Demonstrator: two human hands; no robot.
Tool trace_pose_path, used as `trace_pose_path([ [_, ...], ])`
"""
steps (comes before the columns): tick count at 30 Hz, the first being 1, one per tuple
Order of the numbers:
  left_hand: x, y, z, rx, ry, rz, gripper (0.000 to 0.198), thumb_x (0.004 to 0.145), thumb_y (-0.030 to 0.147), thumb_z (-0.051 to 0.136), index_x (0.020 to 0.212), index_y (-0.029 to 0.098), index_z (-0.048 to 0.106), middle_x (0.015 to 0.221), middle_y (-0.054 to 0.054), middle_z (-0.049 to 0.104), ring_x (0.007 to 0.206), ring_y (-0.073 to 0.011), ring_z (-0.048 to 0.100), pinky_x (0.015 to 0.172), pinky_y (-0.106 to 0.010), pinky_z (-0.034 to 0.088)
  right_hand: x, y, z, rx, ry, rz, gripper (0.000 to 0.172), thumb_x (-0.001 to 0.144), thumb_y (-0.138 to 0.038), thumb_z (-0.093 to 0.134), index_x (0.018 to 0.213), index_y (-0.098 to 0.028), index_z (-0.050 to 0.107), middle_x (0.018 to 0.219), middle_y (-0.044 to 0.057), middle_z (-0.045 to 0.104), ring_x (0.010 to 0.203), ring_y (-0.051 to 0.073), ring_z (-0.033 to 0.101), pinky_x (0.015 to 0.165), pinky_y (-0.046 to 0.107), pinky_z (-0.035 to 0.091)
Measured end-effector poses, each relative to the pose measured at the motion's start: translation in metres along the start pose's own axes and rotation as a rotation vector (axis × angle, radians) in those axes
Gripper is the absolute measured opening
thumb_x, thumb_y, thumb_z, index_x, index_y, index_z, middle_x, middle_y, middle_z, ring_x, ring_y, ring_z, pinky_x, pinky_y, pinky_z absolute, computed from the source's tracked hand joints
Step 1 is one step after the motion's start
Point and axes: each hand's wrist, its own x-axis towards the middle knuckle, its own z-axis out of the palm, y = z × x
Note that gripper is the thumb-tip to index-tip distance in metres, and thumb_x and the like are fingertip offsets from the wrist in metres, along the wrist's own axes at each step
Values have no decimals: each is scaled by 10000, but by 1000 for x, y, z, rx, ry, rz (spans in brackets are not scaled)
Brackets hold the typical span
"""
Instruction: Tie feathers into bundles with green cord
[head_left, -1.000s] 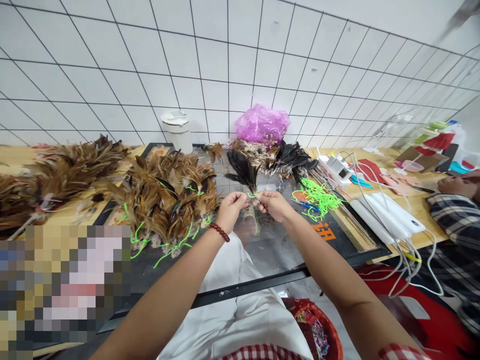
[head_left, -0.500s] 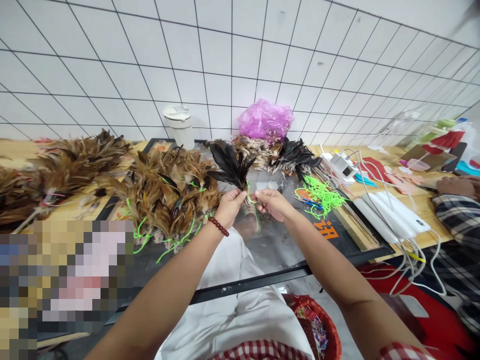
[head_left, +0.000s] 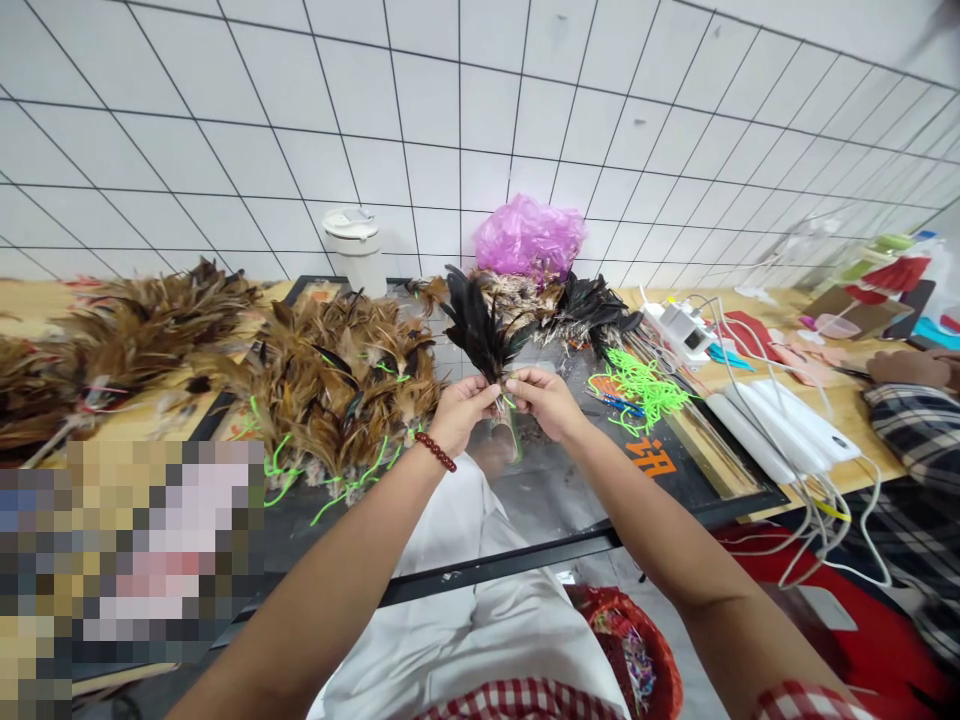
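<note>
A fan of black feathers [head_left: 478,325] stands upright over the glass-topped table, quill ends down. My left hand [head_left: 466,408] pinches it at the base between thumb and fingers. My right hand [head_left: 546,402] is closed in a pinch against the same base, on a short bit of green string [head_left: 509,401] that mostly disappears under the fingers. Left of my hands lies a pile of brown feather bundles [head_left: 349,385], several tied with green string. Loose green strings [head_left: 651,388] lie to the right, beside blue-handled snips [head_left: 624,405].
At the back stand a white lidded cup [head_left: 354,250] and a pink plastic bag [head_left: 529,238] above more feathers [head_left: 589,308]. White power banks [head_left: 799,430] with cables lie right. Another person's sleeve [head_left: 911,430] is at far right. A red bin [head_left: 664,650] is below.
My right hand has moved in from the string's end to the feather base, close to my left fingers. The black feathers have shifted right and stand more upright.
</note>
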Motion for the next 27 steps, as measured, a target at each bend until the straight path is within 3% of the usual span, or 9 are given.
trace_pose_path([
  [10,0,1,1,-9,-5,-22,350,577,347,817,707,133,571,609,0,604,545,-98,562,553,-242,485,0,1,1,-4,-36,-2,399,627,-511,768,688,-189,540,496,-66,482,464,66,389,483,215,287],
  [13,3,-4,1,38,67,-2,316,605,280,787,772,145,556,682,-4,613,588,-114,581,584,-270,505,3,5,-1,27,3,53,426,595,-521,783,686,-184,539,553,-51,543,472,64,428,486,209,335],
  [15,4,-7,1,160,169,93,285,625,219,754,813,164,547,708,12,590,605,-116,573,587,-267,499,5,7,-4,48,26,89,437,573,-519,796,690,-176,551,603,-39,582,482,61,453,493,207,366],
  [18,1,-7,1,461,263,367,180,656,157,701,790,183,584,740,5,573,670,-119,553,638,-246,471,7,9,-7,58,49,101,424,576,-500,800,695,-167,564,600,-35,590,476,53,456,484,197,373],
  [22,-9,-2,3,727,94,616,123,713,165,652,832,199,654,900,-46,606,784,-149,560,714,-259,458,7,9,-8,75,49,95,411,586,-486,798,698,-168,564,601,-33,604,461,51,462,460,189,366],
  [24,-13,-1,5,794,29,665,175,709,186,672,883,207,661,954,-58,603,842,-168,564,751,-274,457,7,10,-7,79,52,102,420,574,-489,803,692,-172,554,618,-31,620,453,51,474,442,187,357],
  [27,-12,-4,4,839,32,676,149,715,162,650,858,208,655,959,-60,585,836,-167,561,743,-275,457,8,9,-7,76,53,103,430,565,-494,805,697,-176,545,631,-22,636,487,70,532,444,183,366],
])
